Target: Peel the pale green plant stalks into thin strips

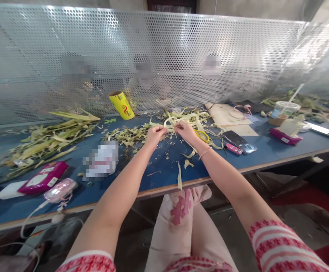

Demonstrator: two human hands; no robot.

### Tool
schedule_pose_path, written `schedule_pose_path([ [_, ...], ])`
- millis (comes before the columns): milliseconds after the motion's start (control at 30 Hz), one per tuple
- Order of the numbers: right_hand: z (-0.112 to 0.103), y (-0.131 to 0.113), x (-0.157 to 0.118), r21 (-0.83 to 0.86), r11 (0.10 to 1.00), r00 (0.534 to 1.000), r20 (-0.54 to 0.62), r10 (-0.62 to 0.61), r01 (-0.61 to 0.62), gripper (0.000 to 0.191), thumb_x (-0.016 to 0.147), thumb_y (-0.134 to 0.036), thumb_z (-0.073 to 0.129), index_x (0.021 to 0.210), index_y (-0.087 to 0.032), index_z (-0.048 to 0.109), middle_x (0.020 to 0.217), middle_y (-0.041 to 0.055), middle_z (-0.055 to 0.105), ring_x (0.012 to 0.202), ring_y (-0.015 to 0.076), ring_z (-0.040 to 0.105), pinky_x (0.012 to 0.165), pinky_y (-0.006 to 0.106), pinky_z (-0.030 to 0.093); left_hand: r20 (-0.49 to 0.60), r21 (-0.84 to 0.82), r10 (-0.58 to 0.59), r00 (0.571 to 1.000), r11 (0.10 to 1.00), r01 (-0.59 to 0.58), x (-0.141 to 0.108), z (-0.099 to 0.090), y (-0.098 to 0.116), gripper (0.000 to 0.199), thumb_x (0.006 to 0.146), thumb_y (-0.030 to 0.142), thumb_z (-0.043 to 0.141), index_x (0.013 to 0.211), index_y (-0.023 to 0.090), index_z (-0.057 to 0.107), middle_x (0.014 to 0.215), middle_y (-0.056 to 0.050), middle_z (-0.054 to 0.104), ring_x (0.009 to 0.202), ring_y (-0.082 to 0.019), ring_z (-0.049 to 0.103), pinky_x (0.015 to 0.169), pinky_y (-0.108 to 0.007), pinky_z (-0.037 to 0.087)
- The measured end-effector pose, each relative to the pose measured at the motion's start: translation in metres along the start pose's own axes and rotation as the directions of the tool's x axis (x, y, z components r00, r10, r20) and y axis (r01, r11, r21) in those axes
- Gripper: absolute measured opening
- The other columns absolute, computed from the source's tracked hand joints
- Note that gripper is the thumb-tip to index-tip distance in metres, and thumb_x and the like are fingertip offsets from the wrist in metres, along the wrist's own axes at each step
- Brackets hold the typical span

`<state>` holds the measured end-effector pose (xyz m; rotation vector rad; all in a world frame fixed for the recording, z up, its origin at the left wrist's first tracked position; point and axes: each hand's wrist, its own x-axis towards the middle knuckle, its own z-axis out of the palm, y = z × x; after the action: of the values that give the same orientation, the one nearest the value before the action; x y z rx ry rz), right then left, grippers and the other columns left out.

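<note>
Both of my hands meet over the middle of the blue table (pixel 159 177), fingers pinched. My left hand (pixel 156 134) and my right hand (pixel 185 132) grip a pale, looped plant strip (pixel 168 122) between them; it looks like a piece of dried leaf or husk. Behind them lies a heap of similar pale green strips (pixel 198 118). A pile of small curled scraps (pixel 130 136) spreads to the left of my left hand. By my right wrist are yellow scissor-like handles (pixel 202 136), partly covered. One loose strip (pixel 179 175) reaches the table's front edge.
A perforated metal screen (pixel 164 56) rises behind the table, with people blurred beyond. Long leaves (pixel 59 136), a yellow tube (pixel 121 105) and a magenta tissue pack (pixel 43 177) lie left. Right are a dark phone (pixel 235 139), paper sheets (pixel 226 115) and a drink cup (pixel 283 113).
</note>
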<state>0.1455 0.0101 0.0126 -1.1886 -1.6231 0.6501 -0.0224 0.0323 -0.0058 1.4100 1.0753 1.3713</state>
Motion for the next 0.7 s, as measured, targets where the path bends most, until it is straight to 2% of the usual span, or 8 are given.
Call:
schedule_pose_path([
  [133,0.002,-0.004,-0.003,0.191,0.969,0.985,0.101,0.140,-0.157,0.009,0.075,-0.016,0.063,0.068,-0.018,0.057,0.056,-0.0027,0.060,0.054,0.0113,0.056,0.059,0.025,0.046,-0.012,-0.089,-0.022,1.000,0.996,0.021,0.004,0.001,-0.005,0.024,0.060,0.035,0.078,0.067,0.014,0.069,0.061,-0.002,0.066,0.064,-0.013,0.060,0.070,-0.026,0.047],
  [233,0.003,-0.008,-0.006,0.230,0.919,0.937,0.221,0.270,-0.319,0.010,0.074,-0.014,0.067,0.066,-0.017,0.062,0.056,-0.0001,0.064,0.053,0.0123,0.059,0.059,0.026,0.048,-0.018,-0.140,-0.032,0.999,0.990,0.030,0.004,0.002,-0.006,0.021,0.060,0.031,0.078,0.068,0.013,0.070,0.061,-0.001,0.066,0.063,-0.012,0.061,0.072,-0.027,0.049],
  [333,0.005,-0.012,-0.009,0.290,0.852,0.887,0.294,0.355,-0.436,0.008,0.078,-0.016,0.066,0.070,-0.017,0.066,0.057,0.0019,0.066,0.052,0.0119,0.059,0.058,0.026,0.049,-0.014,-0.224,-0.050,0.999,0.974,0.046,0.002,0.005,-0.001,0.018,0.057,0.026,0.078,0.067,0.013,0.070,0.062,-0.001,0.067,0.064,-0.012,0.061,0.074,-0.027,0.050],
  [500,0.005,-0.018,-0.012,0.462,0.694,0.833,0.343,0.434,-0.552,0.013,0.092,-0.023,0.055,0.084,-0.017,0.063,0.055,-0.0005,0.062,0.048,0.0084,0.055,0.052,0.021,0.045,0.021,-0.290,-0.103,0.994,0.951,0.105,-0.007,0.007,0.011,0.015,0.055,0.020,0.078,0.065,0.012,0.070,0.064,-0.001,0.068,0.064,-0.011,0.061,0.075,-0.026,0.050],
  [600,0.005,-0.019,-0.011,0.529,0.613,0.810,0.365,0.459,-0.586,0.012,0.094,-0.024,0.052,0.092,-0.018,0.062,0.061,-0.0018,0.064,0.049,0.0077,0.054,0.050,0.020,0.042,0.046,-0.314,-0.118,0.992,0.941,0.126,-0.011,0.008,0.016,0.013,0.054,0.016,0.078,0.063,0.012,0.069,0.062,-0.001,0.067,0.064,-0.010,0.061,0.076,-0.026,0.050],
  [700,0.005,-0.018,-0.010,0.579,0.551,0.795,0.360,0.488,-0.601,0.010,0.093,-0.024,0.053,0.090,-0.019,0.061,0.065,-0.0017,0.064,0.053,0.0084,0.056,0.050,0.021,0.043,0.100,-0.355,-0.095,0.990,0.926,0.125,-0.012,0.010,0.018,0.011,0.055,0.014,0.077,0.062,0.012,0.068,0.066,-0.002,0.068,0.069,-0.011,0.063,0.079,-0.027,0.050],
])
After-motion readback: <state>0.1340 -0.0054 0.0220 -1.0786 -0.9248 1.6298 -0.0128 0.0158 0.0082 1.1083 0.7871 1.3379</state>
